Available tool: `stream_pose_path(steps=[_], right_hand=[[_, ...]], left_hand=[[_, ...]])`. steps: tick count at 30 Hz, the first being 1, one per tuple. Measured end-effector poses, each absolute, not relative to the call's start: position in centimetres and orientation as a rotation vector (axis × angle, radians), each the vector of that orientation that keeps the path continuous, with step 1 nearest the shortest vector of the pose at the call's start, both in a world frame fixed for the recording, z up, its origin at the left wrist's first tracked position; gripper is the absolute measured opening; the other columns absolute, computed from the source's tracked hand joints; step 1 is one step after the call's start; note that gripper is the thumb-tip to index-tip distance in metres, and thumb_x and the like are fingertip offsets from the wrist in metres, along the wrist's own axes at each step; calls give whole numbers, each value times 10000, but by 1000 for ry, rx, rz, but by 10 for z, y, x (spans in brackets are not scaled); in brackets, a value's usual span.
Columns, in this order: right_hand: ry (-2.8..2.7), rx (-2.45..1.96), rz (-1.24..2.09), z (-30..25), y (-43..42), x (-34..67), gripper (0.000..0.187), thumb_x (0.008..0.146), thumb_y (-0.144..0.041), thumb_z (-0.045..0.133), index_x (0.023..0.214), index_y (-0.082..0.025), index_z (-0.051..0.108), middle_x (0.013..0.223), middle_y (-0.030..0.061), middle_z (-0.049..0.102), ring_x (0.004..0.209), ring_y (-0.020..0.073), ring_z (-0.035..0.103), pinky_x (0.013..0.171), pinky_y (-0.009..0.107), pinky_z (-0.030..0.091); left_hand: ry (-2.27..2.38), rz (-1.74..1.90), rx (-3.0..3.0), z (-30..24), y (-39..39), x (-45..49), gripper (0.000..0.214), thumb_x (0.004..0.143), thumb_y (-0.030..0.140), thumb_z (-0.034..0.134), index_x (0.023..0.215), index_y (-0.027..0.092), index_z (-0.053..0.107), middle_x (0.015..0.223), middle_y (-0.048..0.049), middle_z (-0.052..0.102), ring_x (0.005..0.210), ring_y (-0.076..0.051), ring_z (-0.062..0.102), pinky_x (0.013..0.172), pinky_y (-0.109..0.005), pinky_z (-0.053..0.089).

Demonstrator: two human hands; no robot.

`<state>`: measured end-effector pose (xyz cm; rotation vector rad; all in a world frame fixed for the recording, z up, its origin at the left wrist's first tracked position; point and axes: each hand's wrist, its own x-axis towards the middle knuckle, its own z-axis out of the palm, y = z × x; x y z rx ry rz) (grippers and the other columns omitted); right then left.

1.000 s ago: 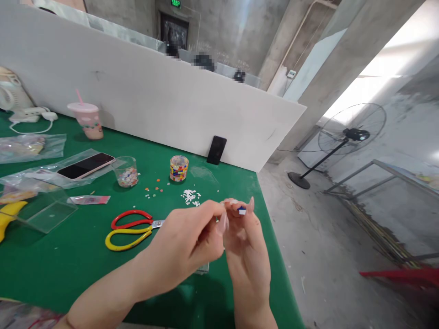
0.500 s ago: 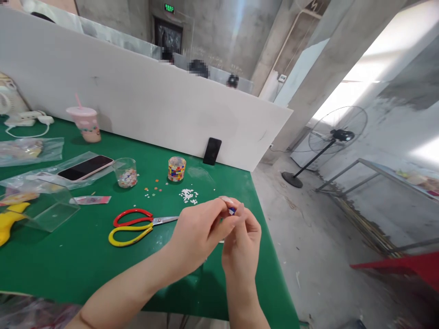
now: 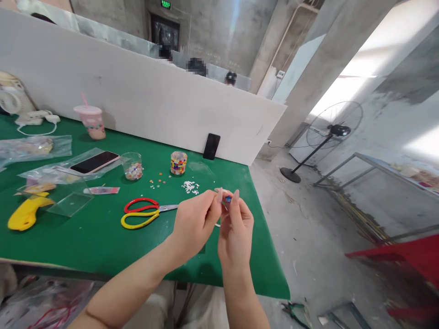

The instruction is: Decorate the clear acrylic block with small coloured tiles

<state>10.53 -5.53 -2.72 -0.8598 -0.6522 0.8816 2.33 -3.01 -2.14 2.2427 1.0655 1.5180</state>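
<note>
Above the green table, my left hand and my right hand meet with their fingertips close together. A small shiny blue piece, too small to name surely, sits between the thumb and finger of my right hand. My left thumb presses against its fingers beside it; what they pinch is hidden. A short pale strand shows below the hands. Left of them lie scissors with one red and one yellow handle, blades partly behind my left hand. Tiny white pieces are scattered just beyond.
Behind stand a ring-shaped stack of coloured beads, a clear cup of small pieces and a propped black phone. Another phone, a yellow tool and a pink drink cup are leftward. A white partition borders the back.
My fingertips have parted slightly, and the left thumb now points up beside the blue piece. The camera view has shifted, so the tabletop items appear a little higher and mostly further right.
</note>
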Motion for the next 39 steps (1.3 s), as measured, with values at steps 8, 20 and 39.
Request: stream_pose_path(steps=[8,20,39], right_hand=[[-1306,-1309,244,-92,-47,155,218,906,-322,589,863,-211,772,923,80,778,911,219,693,846,391,537],[-1813,-1427,-54,-172,7,168,228,933,-251,554,913,-209,777,964,109,791,884,245,750,806,371,559],[-1645,-1401,349,-180,3,186,302,914,-336,549,1142,-263,733,1102,78,759,1001,247,713,929,403,554]], left_hand=[[1500,995,2082,-81,63,-33,400,949,355,482,597,177,547,466,52,497,470,-109,493,521,-237,364],[1718,625,2017,-179,145,-67,255,942,327,578,1117,147,620,1108,-75,652,956,-195,647,836,-402,557],[1642,577,1877,-186,149,-74,267,952,361,559,1080,136,624,970,-47,676,808,-160,663,751,-354,570]])
